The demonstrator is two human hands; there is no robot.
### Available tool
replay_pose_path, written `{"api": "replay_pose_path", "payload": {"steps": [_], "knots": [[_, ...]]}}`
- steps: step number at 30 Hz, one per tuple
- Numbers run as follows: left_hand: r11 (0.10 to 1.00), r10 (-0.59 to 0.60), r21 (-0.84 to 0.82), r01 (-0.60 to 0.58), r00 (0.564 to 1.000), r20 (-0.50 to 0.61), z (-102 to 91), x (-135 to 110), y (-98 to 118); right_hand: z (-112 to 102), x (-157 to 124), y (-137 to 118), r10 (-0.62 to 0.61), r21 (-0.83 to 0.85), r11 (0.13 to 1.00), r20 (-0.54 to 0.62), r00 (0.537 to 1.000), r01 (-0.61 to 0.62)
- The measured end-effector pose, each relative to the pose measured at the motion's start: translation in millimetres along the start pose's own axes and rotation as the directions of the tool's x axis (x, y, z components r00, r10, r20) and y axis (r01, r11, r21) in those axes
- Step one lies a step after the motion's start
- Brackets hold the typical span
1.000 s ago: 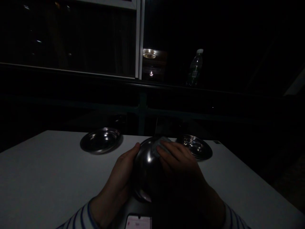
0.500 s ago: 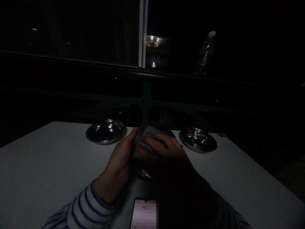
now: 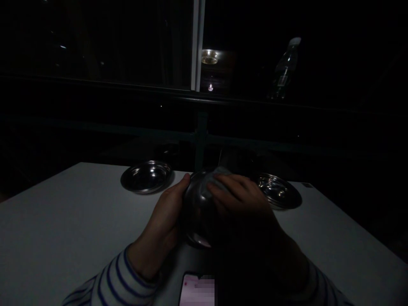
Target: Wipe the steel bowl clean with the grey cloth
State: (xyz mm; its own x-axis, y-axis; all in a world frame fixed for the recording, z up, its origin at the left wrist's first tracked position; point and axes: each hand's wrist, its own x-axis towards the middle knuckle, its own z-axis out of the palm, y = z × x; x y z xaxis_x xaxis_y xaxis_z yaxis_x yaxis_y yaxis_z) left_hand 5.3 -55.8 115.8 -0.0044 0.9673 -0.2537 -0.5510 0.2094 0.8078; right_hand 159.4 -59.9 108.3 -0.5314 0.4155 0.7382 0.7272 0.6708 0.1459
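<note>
The scene is very dark. My left hand [image 3: 165,219] grips the left rim of a shiny metal bowl [image 3: 199,212], tilted toward me above a white table [image 3: 63,225]. My right hand [image 3: 242,199] lies over the bowl, its fingers pressing a pale cloth [image 3: 216,178] against the metal near the far rim. Both wrists wear striped sleeves.
A shallow metal dish [image 3: 147,176] sits on the table to the far left of the hands, another metal dish [image 3: 279,191] to the far right. A phone [image 3: 197,291] with a lit screen lies at the near edge. A plastic bottle [image 3: 285,68] stands on a dark ledge behind.
My right hand with the cloth has slid back right across the bowl after moving left half a second ago. My left hand keeps its hold. The camera shifted slightly.
</note>
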Motion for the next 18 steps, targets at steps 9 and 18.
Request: {"api": "replay_pose_path", "payload": {"steps": [9,18], "knots": [[1.000,0.000,0.018,0.000,1.000,0.011,0.5,-5,2,-7,-2,-11,-0.133,0.025,0.991,0.023,0.991,0.133],[0.999,-0.005,0.040,0.006,1.000,-0.023,1.8,-6,1,-11,-6,-2,-0.097,0.011,0.995,0.056,0.994,0.097]]}}
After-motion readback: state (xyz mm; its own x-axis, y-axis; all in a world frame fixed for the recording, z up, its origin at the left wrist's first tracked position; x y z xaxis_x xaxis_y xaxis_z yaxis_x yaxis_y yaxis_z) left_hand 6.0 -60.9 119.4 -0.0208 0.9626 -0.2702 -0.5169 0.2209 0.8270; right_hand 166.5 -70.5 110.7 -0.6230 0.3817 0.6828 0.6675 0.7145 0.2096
